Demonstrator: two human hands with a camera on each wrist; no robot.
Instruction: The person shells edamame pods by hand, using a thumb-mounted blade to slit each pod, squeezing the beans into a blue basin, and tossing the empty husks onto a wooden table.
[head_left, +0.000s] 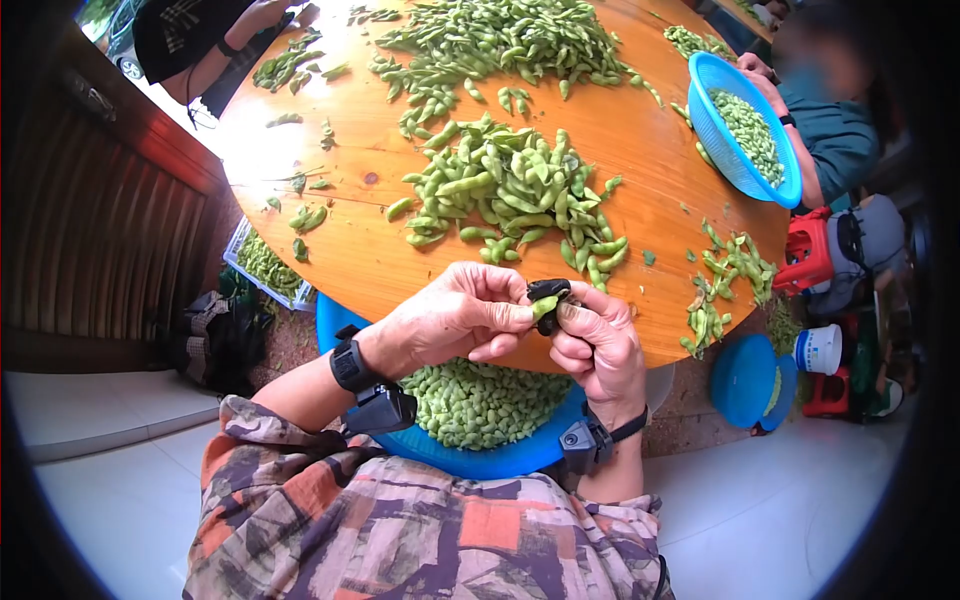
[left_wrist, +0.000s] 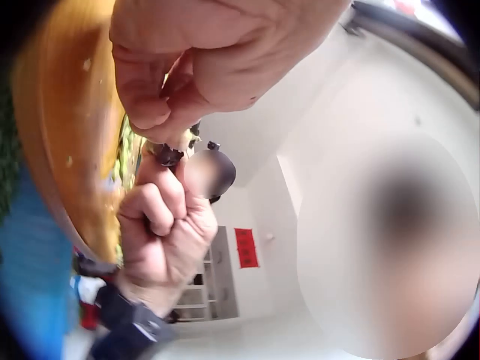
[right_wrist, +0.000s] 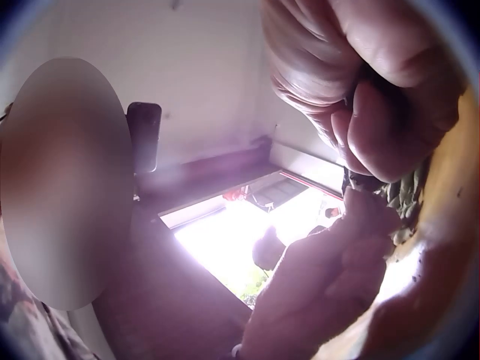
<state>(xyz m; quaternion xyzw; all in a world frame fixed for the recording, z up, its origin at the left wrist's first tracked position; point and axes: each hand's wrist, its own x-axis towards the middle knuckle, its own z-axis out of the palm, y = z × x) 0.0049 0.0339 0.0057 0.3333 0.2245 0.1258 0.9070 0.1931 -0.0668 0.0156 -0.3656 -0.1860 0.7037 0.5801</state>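
Note:
In the head view both hands meet above the near edge of the table. The left hand (head_left: 455,315) pinches a green pod (head_left: 545,305) between thumb and fingers. The right hand (head_left: 600,345) grips the pod's other side, with black material (head_left: 548,289) around its fingertips. Below the hands, partly hidden by them, a blue basin (head_left: 400,440) holds shelled green beans (head_left: 480,405). Just beyond the hands lies a pile of unshelled pods (head_left: 510,190). In the left wrist view the fingertips of the left hand (left_wrist: 217,60) and right hand (left_wrist: 161,225) touch around the pod.
A larger pod heap (head_left: 510,40) covers the table's (head_left: 350,230) far part. A blue basket (head_left: 720,150) of beans stands at the right edge beside a seated person (head_left: 825,140). Another person's arm (head_left: 215,65) shows at upper left. Red stools (head_left: 803,250) and a white bucket (head_left: 820,350) stand at right.

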